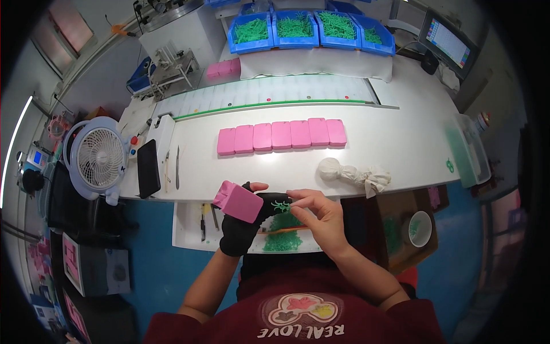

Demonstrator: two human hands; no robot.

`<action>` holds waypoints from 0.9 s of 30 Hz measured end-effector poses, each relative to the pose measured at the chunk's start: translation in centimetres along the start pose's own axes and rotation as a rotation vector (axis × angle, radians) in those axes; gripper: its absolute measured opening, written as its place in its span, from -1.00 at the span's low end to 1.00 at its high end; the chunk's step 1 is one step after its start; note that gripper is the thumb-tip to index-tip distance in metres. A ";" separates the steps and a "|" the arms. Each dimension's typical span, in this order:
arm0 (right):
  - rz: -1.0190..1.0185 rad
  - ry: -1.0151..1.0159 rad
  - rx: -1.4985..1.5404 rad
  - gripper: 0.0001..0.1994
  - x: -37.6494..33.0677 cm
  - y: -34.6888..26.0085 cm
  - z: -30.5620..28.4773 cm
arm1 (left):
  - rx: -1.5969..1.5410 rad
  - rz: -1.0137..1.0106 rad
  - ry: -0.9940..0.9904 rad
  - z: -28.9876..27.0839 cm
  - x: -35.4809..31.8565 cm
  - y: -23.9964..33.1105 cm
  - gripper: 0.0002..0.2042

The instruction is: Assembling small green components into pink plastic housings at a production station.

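Note:
A pink rubbery block (pixel 244 203) is gripped in my left hand (pixel 238 234), which wears a black glove with bare fingertips. The block is tilted, and its left end looks creased or split. To its right my bare right hand (pixel 325 219) has thumb and forefinger closed around a small branching green piece (pixel 281 206). That piece lies against the black glove, over the open drawer (pixel 186 229). Beyond both hands, several similar pink blocks (pixel 281 136) form a tight row on the white table (pixel 263 172).
Loose green bits (pixel 282 242) lie in the drawer beside pens. A bundled white cloth bag (pixel 349 172) rests right of centre, and a black phone (pixel 148 168) and tweezers (pixel 177 166) left. Blue bins (pixel 295 41) of green pieces stand behind. A fan (pixel 98 155) is far left.

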State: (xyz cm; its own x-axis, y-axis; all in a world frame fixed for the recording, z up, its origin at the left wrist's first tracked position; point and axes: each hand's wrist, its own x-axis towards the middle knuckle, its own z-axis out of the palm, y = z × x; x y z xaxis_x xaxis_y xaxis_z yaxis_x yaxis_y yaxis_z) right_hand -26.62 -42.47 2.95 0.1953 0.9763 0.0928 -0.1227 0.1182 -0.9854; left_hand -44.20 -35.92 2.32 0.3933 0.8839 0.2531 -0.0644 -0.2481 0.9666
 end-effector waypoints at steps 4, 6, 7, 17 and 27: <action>-0.156 0.013 -0.211 -0.93 0.2 0.1 0.0 | -0.243 -0.046 -0.088 -0.3 -0.2 -0.3 -0.64; -0.184 0.017 -0.251 -0.93 0.3 -0.1 0.0 | -0.161 -0.013 -0.069 -0.3 -0.2 -0.7 -0.63; -0.214 0.022 -0.290 -0.93 0.3 -0.1 0.1 | -0.161 -0.014 -0.068 -0.3 -0.1 -0.6 -0.63; -0.235 0.026 -0.306 -0.94 0.4 0.0 0.0 | -0.326 -0.121 -0.083 -0.2 -0.1 -0.3 -0.64; -0.081 -0.056 -0.060 -0.94 0.4 1.3 -0.5 | -0.276 -0.118 -0.084 -0.3 -0.1 -0.5 -0.63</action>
State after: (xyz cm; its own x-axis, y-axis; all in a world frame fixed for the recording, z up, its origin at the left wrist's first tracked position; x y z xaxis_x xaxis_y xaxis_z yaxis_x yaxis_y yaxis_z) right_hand -26.24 -42.04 1.62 0.1473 0.9727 0.1791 -0.0498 0.1881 -0.9809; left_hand -44.43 -35.75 1.81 0.4865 0.8616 0.1451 -0.2562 -0.0181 0.9664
